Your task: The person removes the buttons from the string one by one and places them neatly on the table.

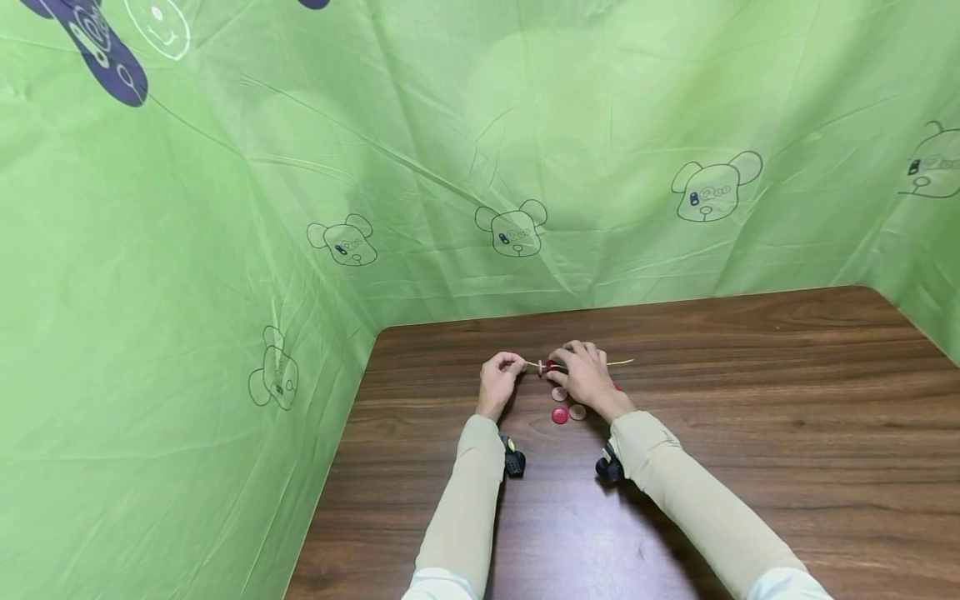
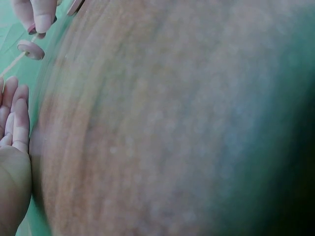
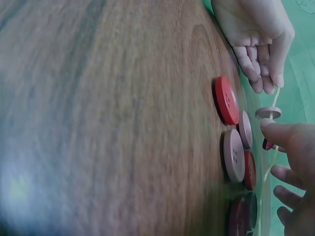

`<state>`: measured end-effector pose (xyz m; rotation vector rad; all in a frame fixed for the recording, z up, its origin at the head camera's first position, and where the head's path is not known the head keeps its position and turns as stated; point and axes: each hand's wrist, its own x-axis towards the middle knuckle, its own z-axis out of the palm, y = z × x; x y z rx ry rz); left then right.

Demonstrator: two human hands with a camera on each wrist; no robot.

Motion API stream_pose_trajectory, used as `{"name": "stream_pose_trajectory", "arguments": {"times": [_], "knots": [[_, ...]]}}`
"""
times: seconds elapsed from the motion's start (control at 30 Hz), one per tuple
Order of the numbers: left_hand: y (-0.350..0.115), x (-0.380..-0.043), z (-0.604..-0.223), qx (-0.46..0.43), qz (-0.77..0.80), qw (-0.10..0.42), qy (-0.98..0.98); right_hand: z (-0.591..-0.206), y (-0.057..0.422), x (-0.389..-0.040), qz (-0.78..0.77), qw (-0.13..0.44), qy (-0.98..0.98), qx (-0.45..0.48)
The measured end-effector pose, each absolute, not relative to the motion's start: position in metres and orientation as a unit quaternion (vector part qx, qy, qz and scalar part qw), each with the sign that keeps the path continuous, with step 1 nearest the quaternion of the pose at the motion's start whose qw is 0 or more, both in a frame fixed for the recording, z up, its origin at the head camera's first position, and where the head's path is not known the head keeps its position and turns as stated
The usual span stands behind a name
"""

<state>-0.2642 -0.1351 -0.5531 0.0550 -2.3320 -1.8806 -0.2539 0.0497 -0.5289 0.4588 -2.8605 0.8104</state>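
A thin yellow string (image 1: 621, 362) runs between the two hands, its free tail lying past the right hand. Thumb and fingertips of my left hand (image 1: 497, 383) pinch one end of it. A pale pink button (image 3: 268, 112) is threaded on the string in the gap between the hands. Right beside that button, my right hand (image 1: 585, 377) pinches a dark red button (image 3: 267, 144), mostly covered by the thumb and fingers. In the left wrist view, the pale pink button (image 2: 31, 49) hangs edge-on just below the right fingertips.
Loose buttons lie on the wooden table (image 1: 750, 433) near the right hand: a bright red button (image 3: 227, 100), a pale pink one (image 3: 234, 155), a second red one (image 3: 250, 170) and a dark red one (image 3: 239, 216). A green curtain (image 1: 600, 167) stands behind the table.
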Motion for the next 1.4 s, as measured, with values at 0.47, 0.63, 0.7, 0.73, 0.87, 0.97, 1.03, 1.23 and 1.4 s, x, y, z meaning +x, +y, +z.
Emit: {"name": "stream_pose_trajectory", "arguments": {"times": [0.47,0.63,0.7,0.73,0.87,0.97,1.03,1.23,1.4], "knots": [[-0.137,-0.266,-0.554,0.007,-0.637,0.075,-0.767,-0.526,0.068,-0.256,0.270,0.068,-0.950,0.140],[-0.138,-0.265,-0.553,0.012,-0.627,0.071,-0.776,-0.525,0.073,-0.255,0.274,0.074,-0.949,0.140],[-0.137,-0.265,-0.553,0.014,-0.622,0.071,-0.780,-0.525,0.076,-0.254,0.277,0.071,-0.948,0.137],[-0.137,-0.265,-0.553,0.015,-0.619,0.071,-0.782,-0.525,0.077,-0.254,0.278,0.069,-0.949,0.135],[-0.137,-0.264,-0.553,0.018,-0.617,0.071,-0.784,-0.525,0.083,-0.253,0.279,0.061,-0.949,0.132],[-0.137,-0.264,-0.554,0.019,-0.618,0.069,-0.783,-0.525,0.087,-0.252,0.277,0.062,-0.950,0.130],[-0.137,-0.264,-0.554,0.019,-0.619,0.068,-0.782,-0.526,0.090,-0.252,0.279,0.062,-0.950,0.128],[-0.138,-0.264,-0.554,0.017,-0.624,0.064,-0.779,-0.526,0.098,-0.249,0.286,0.067,-0.948,0.126],[-0.138,-0.264,-0.554,0.013,-0.623,0.064,-0.779,-0.527,0.104,-0.247,0.286,0.067,-0.948,0.123]]}}
